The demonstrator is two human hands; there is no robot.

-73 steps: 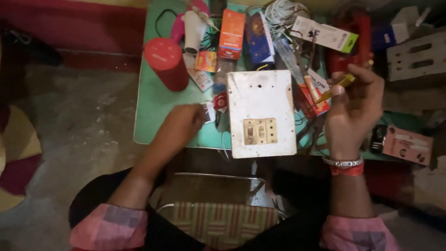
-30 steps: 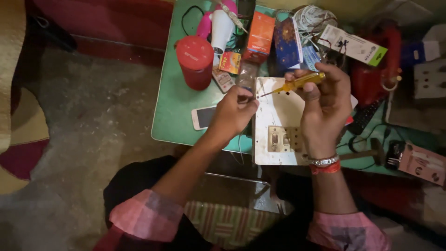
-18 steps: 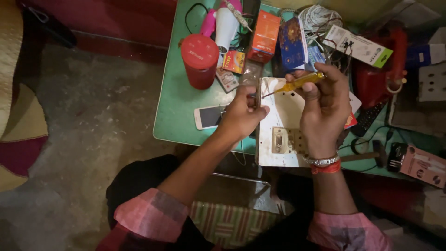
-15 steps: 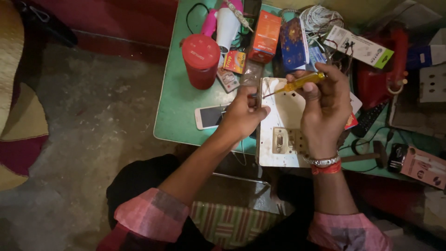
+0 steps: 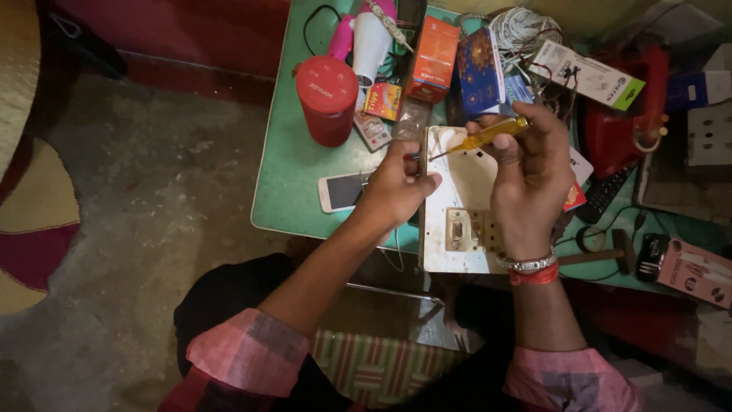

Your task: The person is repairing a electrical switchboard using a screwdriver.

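Best kept steady: right hand [image 5: 534, 179] closed round yellow screwdriver [image 5: 488, 136], tip at white switch board's [image 5: 465, 221] top-left corner on green tabletop [image 5: 293, 183], left hand [image 5: 396, 187] pinching that edge firmly.

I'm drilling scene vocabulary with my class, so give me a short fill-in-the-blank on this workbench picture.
1. The right hand holds a screwdriver with a ____ handle.
2. The left hand rests at the left edge of the white ____.
3. The phone lies on the ____ table.
4. The cylinder near the phone is ____.

Missing words: yellow; switchboard; green; red
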